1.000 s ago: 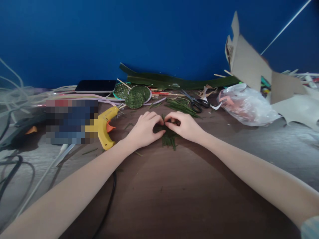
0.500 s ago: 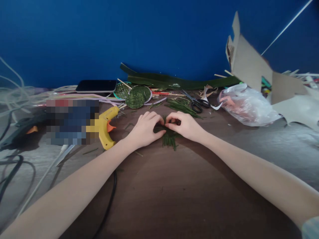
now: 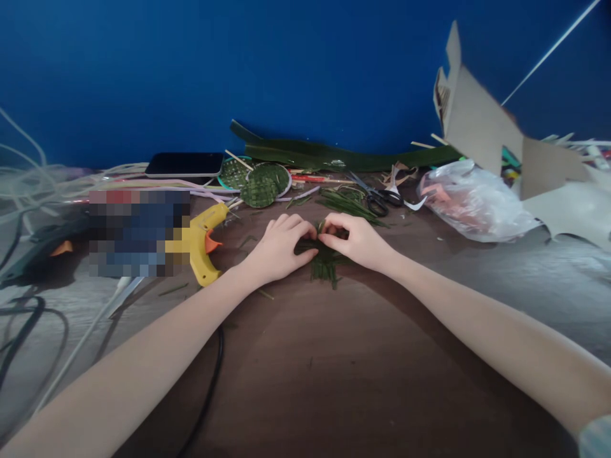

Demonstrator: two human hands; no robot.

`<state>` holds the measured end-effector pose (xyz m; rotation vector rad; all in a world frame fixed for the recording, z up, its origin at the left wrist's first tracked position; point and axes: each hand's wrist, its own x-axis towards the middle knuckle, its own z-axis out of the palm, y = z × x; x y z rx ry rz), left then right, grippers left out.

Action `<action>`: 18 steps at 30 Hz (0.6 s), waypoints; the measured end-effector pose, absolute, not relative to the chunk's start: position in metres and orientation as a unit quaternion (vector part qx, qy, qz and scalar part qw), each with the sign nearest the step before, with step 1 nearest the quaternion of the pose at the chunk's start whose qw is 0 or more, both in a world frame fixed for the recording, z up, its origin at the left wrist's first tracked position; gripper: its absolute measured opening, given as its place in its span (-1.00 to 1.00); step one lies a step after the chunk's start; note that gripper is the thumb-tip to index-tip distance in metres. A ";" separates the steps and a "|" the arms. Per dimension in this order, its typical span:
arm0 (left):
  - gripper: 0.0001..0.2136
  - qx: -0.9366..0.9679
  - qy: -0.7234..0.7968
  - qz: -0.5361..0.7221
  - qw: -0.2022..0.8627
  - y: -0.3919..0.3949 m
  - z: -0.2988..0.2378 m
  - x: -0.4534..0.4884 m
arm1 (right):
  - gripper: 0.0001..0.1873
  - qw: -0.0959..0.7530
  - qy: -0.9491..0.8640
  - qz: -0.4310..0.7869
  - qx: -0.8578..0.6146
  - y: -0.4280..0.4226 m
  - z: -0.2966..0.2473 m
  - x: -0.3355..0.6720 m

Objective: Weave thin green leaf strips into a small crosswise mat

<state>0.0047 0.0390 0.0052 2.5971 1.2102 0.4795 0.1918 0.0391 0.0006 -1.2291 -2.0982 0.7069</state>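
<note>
A small mat of green leaf strips [image 3: 325,272] lies on the brown table, its loose ends pointing toward me. My left hand [image 3: 282,248] curves around the mat's left side, thumb and fingertips pressing it down. At the mat's upper right, my right hand [image 3: 356,240] pinches a leaf strip between thumb and bent fingers; my fingers hide most of it. Just behind my hands is a bundle of cut leaf strips [image 3: 348,202], with black-handled scissors [image 3: 377,202] beside it. Round woven leaf pieces [image 3: 259,186] rest behind my left hand.
To the left are a yellow glue gun [image 3: 203,248], a phone [image 3: 185,165] and tangled cords. Long green leaves [image 3: 329,156] run along the blue wall. A plastic bag [image 3: 477,202] and cut cardboard [image 3: 484,117] stand at the right. A black cable [image 3: 210,394] crosses the table near my left forearm.
My right hand has shifted slightly, its fingers changing their pinch on the leaf strip. My left hand stays almost still on the mat.
</note>
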 end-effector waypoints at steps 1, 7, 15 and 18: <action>-0.86 0.888 0.414 0.163 0.119 0.039 0.005 0.005 | -0.91 0.301 -0.790 0.266 -0.463 0.039 0.001 0.192; -0.86 0.885 0.413 0.171 0.129 0.040 0.004 0.004 | -0.92 0.307 -0.782 0.271 -0.470 0.039 0.000 0.191; -0.85 0.883 0.411 0.178 0.139 0.041 0.003 0.004 | -0.92 0.343 -0.758 0.291 -0.472 0.038 0.000 0.191; -0.84 0.880 0.416 0.180 0.140 0.040 0.004 0.004 | -0.88 0.332 -0.767 0.282 -0.471 0.037 0.001 0.191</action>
